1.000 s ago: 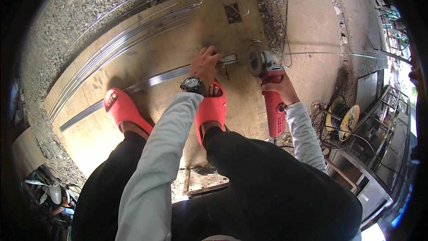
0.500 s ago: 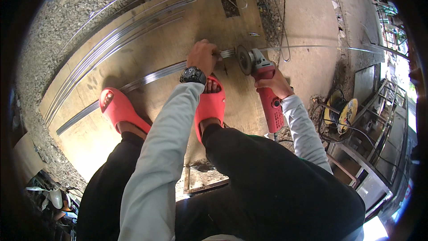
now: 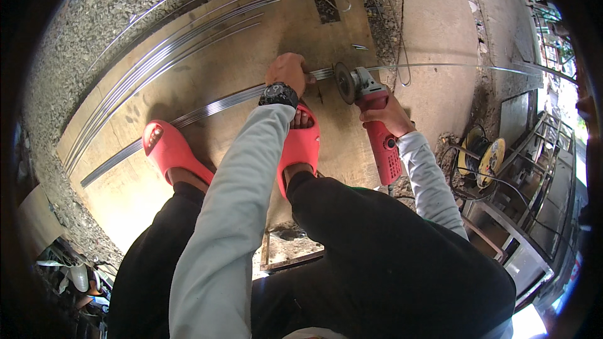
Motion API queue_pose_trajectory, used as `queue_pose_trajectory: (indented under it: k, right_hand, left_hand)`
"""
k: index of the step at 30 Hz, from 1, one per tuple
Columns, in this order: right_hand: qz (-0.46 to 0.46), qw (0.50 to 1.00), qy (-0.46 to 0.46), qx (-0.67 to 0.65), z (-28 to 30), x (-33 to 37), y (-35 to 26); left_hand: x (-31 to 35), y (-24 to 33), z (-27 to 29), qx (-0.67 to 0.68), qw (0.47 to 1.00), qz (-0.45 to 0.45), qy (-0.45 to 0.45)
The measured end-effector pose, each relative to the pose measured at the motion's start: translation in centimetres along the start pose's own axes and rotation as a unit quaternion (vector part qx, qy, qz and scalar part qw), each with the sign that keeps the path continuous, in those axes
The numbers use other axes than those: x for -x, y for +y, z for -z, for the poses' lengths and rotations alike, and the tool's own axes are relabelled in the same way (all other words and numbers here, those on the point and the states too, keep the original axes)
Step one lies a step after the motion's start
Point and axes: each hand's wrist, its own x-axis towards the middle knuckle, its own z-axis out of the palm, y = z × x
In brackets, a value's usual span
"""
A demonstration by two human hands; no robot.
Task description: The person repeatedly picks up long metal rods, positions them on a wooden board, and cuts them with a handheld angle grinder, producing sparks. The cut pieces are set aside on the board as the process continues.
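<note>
My right hand [image 3: 391, 117] is wrapped round the body of a red angle grinder [image 3: 382, 144]. Its cutting disc [image 3: 345, 83] stands at the right-hand stretch of a bundle of thin metal rods [image 3: 217, 106]. Whether the disc touches the rods I cannot tell. My left hand [image 3: 289, 71] is closed over the same bundle, a short way left of the disc, with a dark watch [image 3: 278, 95] on that wrist. The red slides [image 3: 300, 145] on my feet rest on the bundle or right against it.
Under the rods lies a wooden board [image 3: 251, 44] with a square hole. More metal rods [image 3: 160, 56] lie along its far left side, and small offcuts [image 3: 359, 47] near its far right. A yellow cable reel [image 3: 490, 162] and metal frames [image 3: 534, 188] stand at right. Gravel [image 3: 144, 0] borders the board.
My left hand and wrist have turned slightly on the rods. The grinder is held in nearly the same place.
</note>
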Motion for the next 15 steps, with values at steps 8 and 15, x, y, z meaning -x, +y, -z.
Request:
queue_pose_trajectory:
  k: [8, 15]
  right_hand:
    - [0.016, 0.998, 0.012, 0.052, 0.2, -0.4, 0.6]
    - [-0.011, 0.999, 0.012, -0.029, -0.9, 0.0, -0.5]
  left_hand:
    - [0.2, 0.5, 0.3, 0.009, 1.000, 0.022, -0.014]
    - [0.6, 0.1, 0.1, -0.013, 1.000, -0.004, 0.021]
